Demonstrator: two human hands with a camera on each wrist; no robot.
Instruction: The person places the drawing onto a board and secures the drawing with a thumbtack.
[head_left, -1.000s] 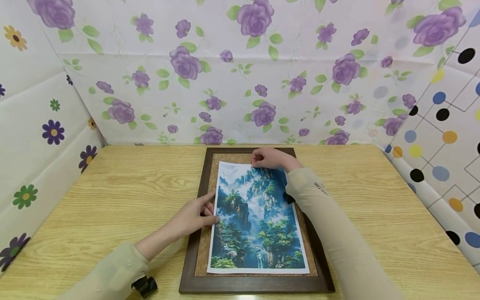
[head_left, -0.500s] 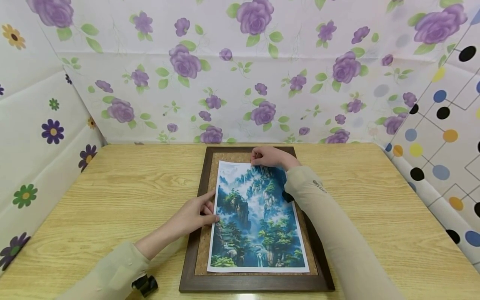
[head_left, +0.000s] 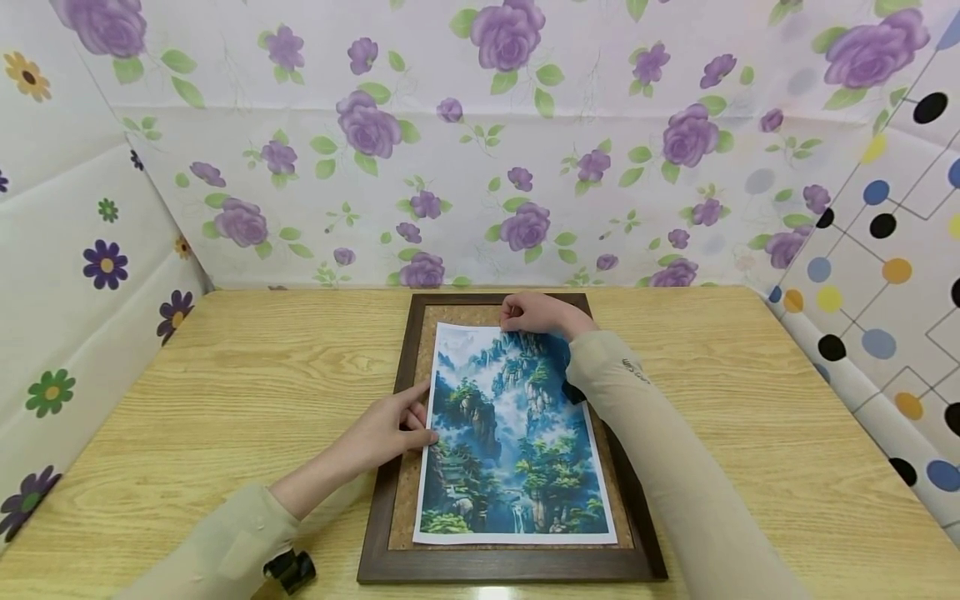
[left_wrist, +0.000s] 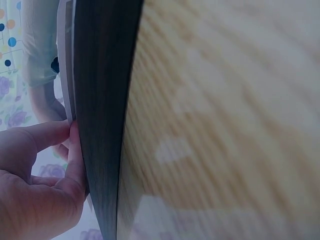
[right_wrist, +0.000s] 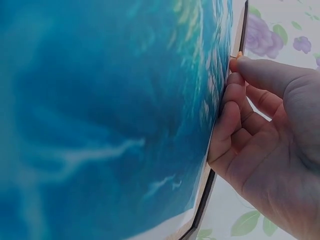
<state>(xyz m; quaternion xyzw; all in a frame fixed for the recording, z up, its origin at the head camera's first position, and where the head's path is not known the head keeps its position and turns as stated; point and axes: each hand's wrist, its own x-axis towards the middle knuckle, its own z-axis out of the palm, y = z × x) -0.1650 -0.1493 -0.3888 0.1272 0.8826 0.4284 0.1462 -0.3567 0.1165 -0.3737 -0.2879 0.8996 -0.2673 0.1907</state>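
A printed landscape picture (head_left: pixel 517 467) of misty mountains and trees lies on a cork board (head_left: pixel 405 508) with a dark brown wooden frame (head_left: pixel 510 568). My left hand (head_left: pixel 390 423) rests at the picture's left side, its thumb on the paper's edge and its index finger stretched toward the same edge. At the top edge, my right hand (head_left: pixel 546 315) pinches a small orange push pin (right_wrist: pixel 239 55) between thumb and index finger. The pin's thin point faces the paper in the right wrist view. Whether it touches the paper I cannot tell. The other right fingers curl against the picture.
The board lies on a light wood-grain table (head_left: pixel 247 400), close to its back edge. Behind it hangs a white cloth with purple flowers (head_left: pixel 525 225). Patterned sheets stand at the left and right sides. A black strap device (head_left: pixel 290 571) sits on the left wrist.
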